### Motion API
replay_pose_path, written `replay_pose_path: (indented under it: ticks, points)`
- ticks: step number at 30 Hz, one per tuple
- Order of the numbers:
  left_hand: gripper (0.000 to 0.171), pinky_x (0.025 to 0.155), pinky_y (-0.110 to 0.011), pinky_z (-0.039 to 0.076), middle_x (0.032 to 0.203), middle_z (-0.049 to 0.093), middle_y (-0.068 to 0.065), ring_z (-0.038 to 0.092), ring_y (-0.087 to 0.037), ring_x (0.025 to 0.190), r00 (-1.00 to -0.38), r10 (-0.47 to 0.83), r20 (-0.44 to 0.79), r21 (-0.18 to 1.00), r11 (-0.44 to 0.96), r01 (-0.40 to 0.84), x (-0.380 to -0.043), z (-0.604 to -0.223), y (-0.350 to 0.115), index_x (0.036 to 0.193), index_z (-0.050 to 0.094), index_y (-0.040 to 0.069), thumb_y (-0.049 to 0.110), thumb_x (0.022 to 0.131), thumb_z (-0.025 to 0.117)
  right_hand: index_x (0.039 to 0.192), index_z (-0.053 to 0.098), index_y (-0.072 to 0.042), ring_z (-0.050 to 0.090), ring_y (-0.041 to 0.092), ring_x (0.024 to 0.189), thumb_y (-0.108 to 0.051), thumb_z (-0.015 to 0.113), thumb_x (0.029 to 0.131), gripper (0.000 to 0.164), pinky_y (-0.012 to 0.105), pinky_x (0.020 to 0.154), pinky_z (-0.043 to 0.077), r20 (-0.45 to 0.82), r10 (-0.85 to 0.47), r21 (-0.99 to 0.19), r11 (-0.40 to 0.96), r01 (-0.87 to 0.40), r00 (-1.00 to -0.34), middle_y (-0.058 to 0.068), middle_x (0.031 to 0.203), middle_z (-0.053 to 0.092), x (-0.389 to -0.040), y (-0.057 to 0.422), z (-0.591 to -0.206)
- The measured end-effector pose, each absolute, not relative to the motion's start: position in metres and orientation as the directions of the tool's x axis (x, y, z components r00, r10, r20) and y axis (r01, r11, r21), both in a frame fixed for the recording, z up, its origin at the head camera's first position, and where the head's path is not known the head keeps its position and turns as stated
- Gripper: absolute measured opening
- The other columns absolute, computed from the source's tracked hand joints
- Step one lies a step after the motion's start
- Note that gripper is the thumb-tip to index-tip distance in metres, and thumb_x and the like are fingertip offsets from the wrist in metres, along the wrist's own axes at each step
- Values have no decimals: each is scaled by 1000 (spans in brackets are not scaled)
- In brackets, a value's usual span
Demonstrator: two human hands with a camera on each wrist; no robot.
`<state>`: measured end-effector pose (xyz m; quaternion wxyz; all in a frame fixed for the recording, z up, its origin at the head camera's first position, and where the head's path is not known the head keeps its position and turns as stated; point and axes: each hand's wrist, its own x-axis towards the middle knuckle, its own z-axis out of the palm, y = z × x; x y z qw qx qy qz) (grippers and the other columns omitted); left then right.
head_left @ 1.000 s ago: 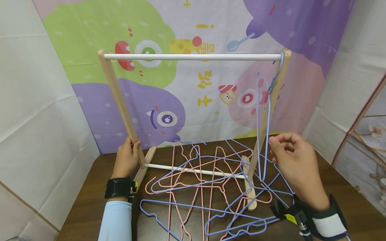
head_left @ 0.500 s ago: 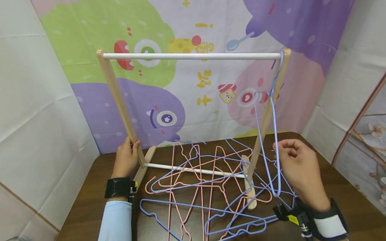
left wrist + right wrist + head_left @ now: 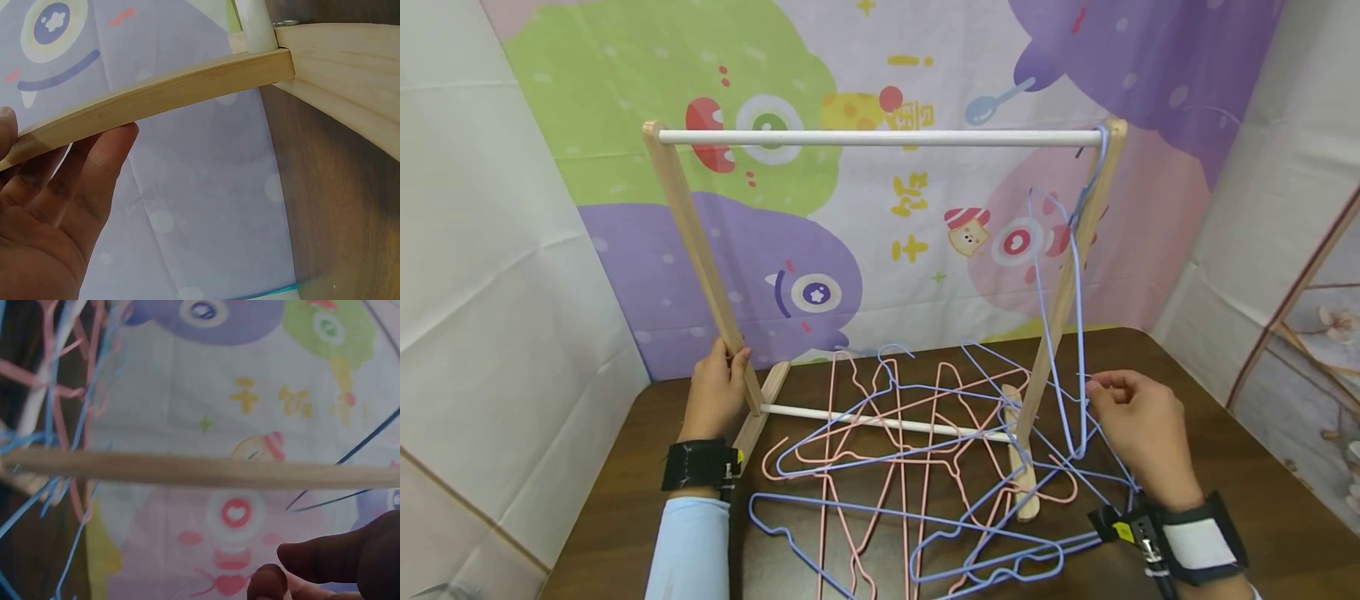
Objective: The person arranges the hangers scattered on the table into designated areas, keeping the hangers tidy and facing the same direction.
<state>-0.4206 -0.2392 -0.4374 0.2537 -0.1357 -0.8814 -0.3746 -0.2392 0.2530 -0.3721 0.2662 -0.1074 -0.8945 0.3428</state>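
Note:
A small wooden clothes rack [image 3: 690, 242] with white rods stands on the table. My left hand [image 3: 715, 392] grips the lower part of its left post, thumb on one side and fingers on the other, as the left wrist view also shows. From the far right end of the top rod hangs a blue hanger [image 3: 1081, 333], turned nearly edge-on beside the right post. My right hand [image 3: 1138, 429] is close to the hanger's lower right side, fingers loosely curled. In the right wrist view nothing shows between its thumb and fingers; the hanger [image 3: 370, 437] appears beyond them.
Tangled pink hangers [image 3: 901, 483] and blue hangers [image 3: 850, 504] lie on the brown table [image 3: 625, 500], under and in front of the rack. A cartoon-printed cloth [image 3: 820, 50] hangs close behind. Pale walls stand at both sides.
The hanging blue hanger has swung and turned on the rod, its lower end moving right overall. My right hand has moved slightly down. The left hand keeps its hold on the post.

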Motion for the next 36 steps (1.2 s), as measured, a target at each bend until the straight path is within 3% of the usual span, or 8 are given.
replay_pose_path:
  ticks: [6,9,16,23,29,36]
  points:
    - [30,76,-59,58,111,68,-32,71,-47,95,-830,48,555,591,679,434,-421,-437,-239,127,55,-7,17,108,54,98,74,9,57,21,61,-12,67,95,22,32,51,39,429,354,-586,809,42,-831,13,74,70,-245,267,-391]
    - [31,75,-58,58,112,68,-32,71,-47,96,-834,51,550,595,677,433,-421,-437,-238,128,55,-7,17,108,53,95,74,9,63,31,63,-13,70,94,22,38,50,41,416,341,-558,827,59,-843,14,73,70,-247,276,-400]
    - [32,74,-58,58,110,68,-31,71,-46,93,-833,48,551,593,679,432,-422,-437,-239,128,55,-6,18,108,54,92,74,7,64,57,84,-12,68,93,21,62,60,47,349,341,-521,845,121,-873,23,82,72,-256,292,-419]
    - [31,75,-58,58,112,68,-32,71,-47,95,-836,55,546,598,673,434,-422,-438,-236,128,54,-8,16,108,54,81,72,1,62,60,87,-9,64,90,16,65,67,44,247,365,-467,857,220,-898,30,87,70,-259,303,-439]
    - [31,76,-58,58,114,68,-31,70,-46,97,-842,52,537,598,681,424,-423,-436,-234,128,55,-6,17,108,55,87,73,1,60,63,88,-14,64,91,18,66,66,47,131,385,-438,849,295,-914,38,99,66,-260,310,-446]
    - [32,77,-58,58,114,68,-31,70,-46,99,-847,35,530,605,685,407,-421,-437,-238,129,55,-7,17,108,54,100,60,16,58,68,87,-9,52,91,27,68,61,49,-9,452,-424,806,413,-892,49,107,57,-266,314,-457]
